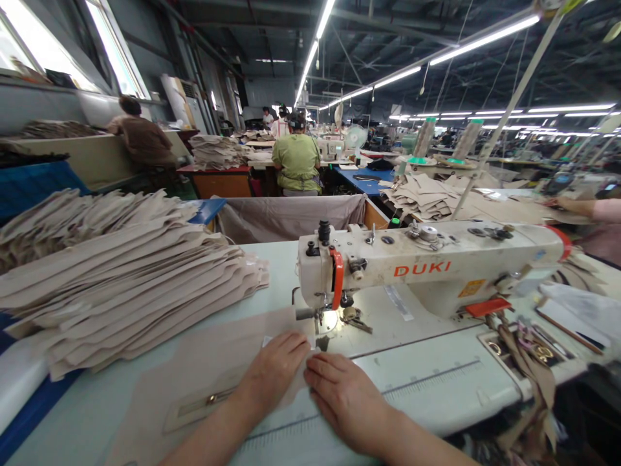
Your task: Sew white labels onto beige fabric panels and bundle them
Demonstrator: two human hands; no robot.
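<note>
While your hands lie palm-down, fingers flat and held together, they press the beige fabric piece (pixel 204 362) onto the table (pixel 276 265); neither hand pinches anything. Your left hand (pixel 274 370) rests on the cloth just in front of the sewing machine (pixel 427 265). Your right hand (pixel 347 396) lies beside it at the cloth's right edge, and the fingertips of the two hands almost meet.

The piece lies with its long axis on a slant, from the near left up towards the machine's presser foot (pixel 317 321), and its far end points at the needle. A zipper (pixel 208 399) lies lengthwise on it, on the same slant, left of your left wrist.

The table is smooth and pale mint, with a printed ruler scale (pixel 427 378) in front of the machine. The machine is off-white and scuffed, with orange-red lettering. To its left, a fanned stack of cut pieces (pixel 121 285) in the same matte beige cloth rests on the table.

Beyond the machine, a person in a green top (pixel 295 162) sits facing away. The long hall is lit by rows of fluorescent tubes (pixel 480 40).
</note>
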